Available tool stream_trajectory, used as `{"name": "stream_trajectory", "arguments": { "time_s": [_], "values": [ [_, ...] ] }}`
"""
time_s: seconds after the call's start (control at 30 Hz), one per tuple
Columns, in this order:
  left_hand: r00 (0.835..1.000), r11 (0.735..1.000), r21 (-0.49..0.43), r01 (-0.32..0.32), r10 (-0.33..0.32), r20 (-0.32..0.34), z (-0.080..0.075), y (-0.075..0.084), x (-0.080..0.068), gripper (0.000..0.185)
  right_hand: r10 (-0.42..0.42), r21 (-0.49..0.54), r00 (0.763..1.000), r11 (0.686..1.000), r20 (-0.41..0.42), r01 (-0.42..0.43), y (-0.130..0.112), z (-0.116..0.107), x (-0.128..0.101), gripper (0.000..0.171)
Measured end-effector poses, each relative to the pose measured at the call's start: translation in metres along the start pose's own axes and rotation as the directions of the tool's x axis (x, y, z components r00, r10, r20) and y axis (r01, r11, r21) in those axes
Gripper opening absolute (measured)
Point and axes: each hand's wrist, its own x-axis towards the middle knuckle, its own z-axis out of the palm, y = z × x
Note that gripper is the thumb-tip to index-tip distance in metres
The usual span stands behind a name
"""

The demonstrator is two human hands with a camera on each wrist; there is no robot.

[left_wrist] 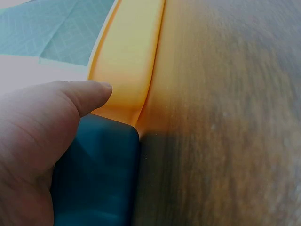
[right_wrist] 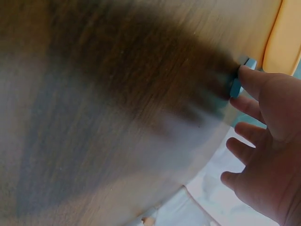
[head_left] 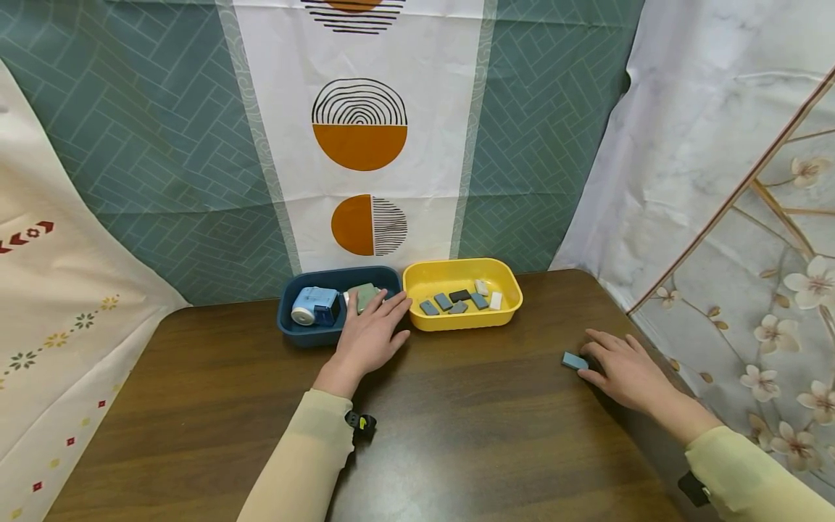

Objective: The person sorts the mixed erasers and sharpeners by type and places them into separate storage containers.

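Small blue block [head_left: 575, 360], judged light, rigid, slick on the desk [head_left: 457, 420], is touched by straight right-hand fingers [head_left: 596, 377]; short edges best pinched; left hand [head_left: 368, 337] rests flat-fingered on the dark blue bin [head_left: 290, 330].

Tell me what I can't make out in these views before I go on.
- Left hand: head view, it covers part of the blue tray; whatever lies under the fingers is hidden.
- Blue block: right wrist view, blurred, half behind the right hand.
- Yellow tray: left wrist view, only the rim shows; contents cut off.
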Motion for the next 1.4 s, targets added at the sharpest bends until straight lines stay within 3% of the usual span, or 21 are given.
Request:
{"name": "stream_trajectory", "arguments": {
  "time_s": [0.33, 1.4],
  "values": [
    [1.0, 1.0, -0.003, -0.001, 0.001, -0.007, 0.001, 0.001, 0.0, 0.068, -0.008, -0.006, 1.0, 1.0, -0.019, 0.008, -0.001, -0.001, 0.001, 0.022],
    [1.0, 1.0, -0.014, -0.004, 0.004, -0.004, 0.002, -0.002, 0.0, 0.068, -0.068, -0.033, 0.993, 0.997, -0.1, 0.065, -0.012, -0.011, 0.014, 0.02]
  ]
}}
